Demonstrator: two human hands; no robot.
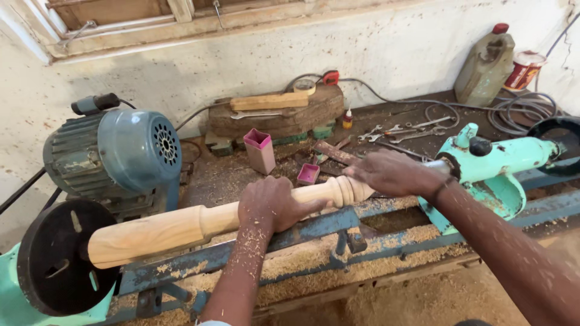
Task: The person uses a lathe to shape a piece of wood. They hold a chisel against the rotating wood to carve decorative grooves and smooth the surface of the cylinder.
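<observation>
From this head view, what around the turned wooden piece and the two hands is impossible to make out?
- Head view: the middle of the turned wooden piece is hidden under the left hand.
- Its right end and where it meets the green tailstock are covered by the right hand.
- Spinning or still: cannot tell.
- The black wheel is cut off by the right edge.

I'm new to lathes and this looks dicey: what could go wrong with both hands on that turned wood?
If the spindle turns, the left hand wrapped around it could be dragged or burned by friction. The right hand sits at the beaded end beside the tailstock, a likely pinch point. Sawdust piled on the bed and loose wrenches behind could slip or catch.
</observation>
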